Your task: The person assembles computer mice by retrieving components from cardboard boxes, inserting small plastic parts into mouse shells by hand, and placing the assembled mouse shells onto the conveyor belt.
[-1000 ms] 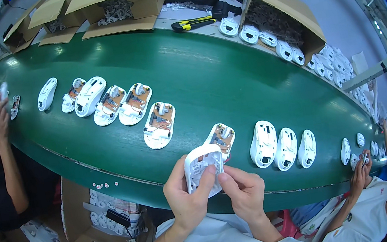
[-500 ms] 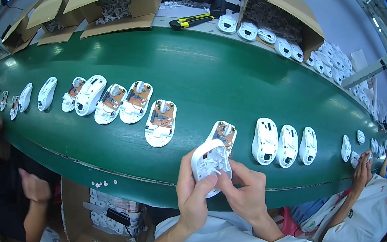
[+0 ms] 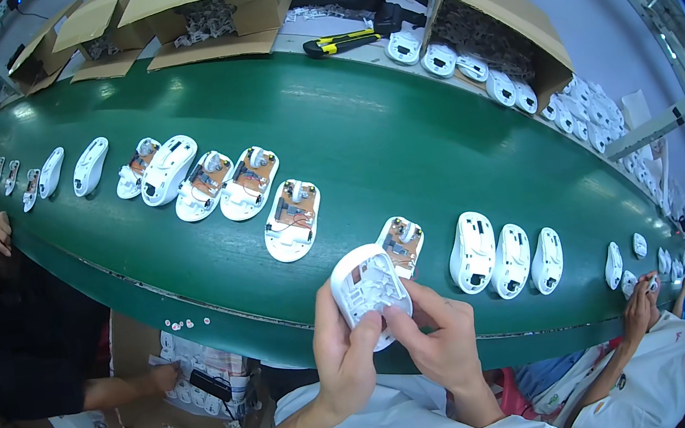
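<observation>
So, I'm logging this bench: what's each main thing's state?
White shell: held, hollow inside showing
Left grip: closed on shell
Right grip: touching shell
Nearest mouse half: circuit board exposed
White mouse alongside: no board showing
Utility knife: lying flat
Rightmost cardboard box: open, holding parts

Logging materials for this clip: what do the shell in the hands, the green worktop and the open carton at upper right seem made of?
White shell: probably moulded plastic, smooth satin; thin rim and inner detail suggest it.
Green worktop: smooth, slightly glossy, with soft reflections; perhaps vinyl or rubber, but paint is possible.
Open carton: likely cardboard, matt brown with flat panels.
</observation>
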A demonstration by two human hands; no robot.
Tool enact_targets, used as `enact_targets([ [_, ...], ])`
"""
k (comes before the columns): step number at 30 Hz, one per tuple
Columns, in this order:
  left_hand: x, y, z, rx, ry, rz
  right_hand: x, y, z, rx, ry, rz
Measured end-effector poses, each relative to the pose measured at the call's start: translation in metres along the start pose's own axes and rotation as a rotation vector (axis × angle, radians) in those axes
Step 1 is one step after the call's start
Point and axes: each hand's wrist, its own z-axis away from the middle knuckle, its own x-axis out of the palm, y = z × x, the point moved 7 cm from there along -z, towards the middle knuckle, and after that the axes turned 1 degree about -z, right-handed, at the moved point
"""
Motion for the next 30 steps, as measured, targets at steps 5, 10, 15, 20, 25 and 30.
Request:
enact_targets([
  [5, -0.001, 0.005, -0.004, 0.007, 0.022, -0.034, -0.005, -0.001, -0.002, -0.014, 0.002, 0.063],
  [10, 0.0, 0.005, -0.01, -0.049, -0.023, 0.004, -0.005, 0.023, -0.002, 0.408, 0.036, -0.584],
  [15, 0.012, 0.001, -0.019, -0.106, -0.071, -0.058, -0.024, 0.029, -0.007, 0.349, -0.018, -0.33],
  [20, 0.034, 0.042, -0.017, 0.571, 0.064, -0.937, -0.044, -0.005, -0.022, 0.134, 0.145, 0.095],
  [25, 0.021, 0.032, -0.036, 0.421, 0.009, -0.616, -0.023, -0.052, -0.024, -0.401, -0.115, 0.261],
  [30, -0.004, 0.032, -0.049, -0.013, 0.09, 0.043, -0.08, -0.02, -0.123, -0.305, -0.11, 0.417],
])
